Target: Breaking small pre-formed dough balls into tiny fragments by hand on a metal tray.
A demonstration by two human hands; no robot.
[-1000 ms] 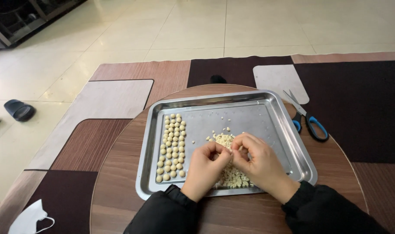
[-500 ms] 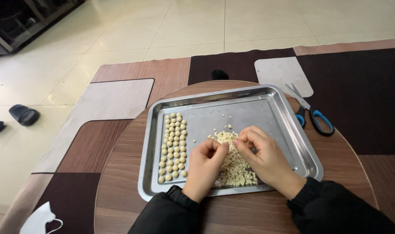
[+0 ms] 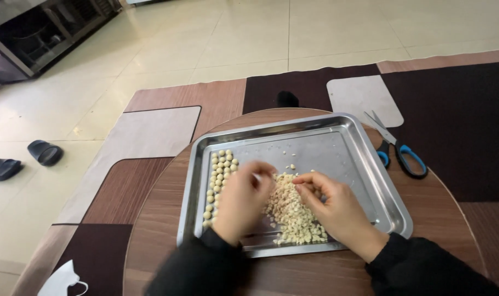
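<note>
Head view, left to right: I see slippers (image 3: pixel 44 152) on the floor, then beads (image 3: pixel 219 175) in rows at the tray's (image 3: pixel 337 142) left side. My left hand (image 3: pixel 241 200) is curled and blurred; I cannot tell its grip. The crumb pile (image 3: pixel 290 211) lies between both hands, running near to far. My right hand (image 3: pixel 334 205) pinches narrowly at the pile's top. Scissors (image 3: pixel 400 153) sit right of the tray.

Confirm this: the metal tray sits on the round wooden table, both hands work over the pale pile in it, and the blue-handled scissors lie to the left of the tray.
Not quite. The head view shows the blue-handled scissors on the right of the metal tray, not the left. The rest holds: the tray sits on the round wooden table, and the left hand and right hand work over the pale pile.
</note>
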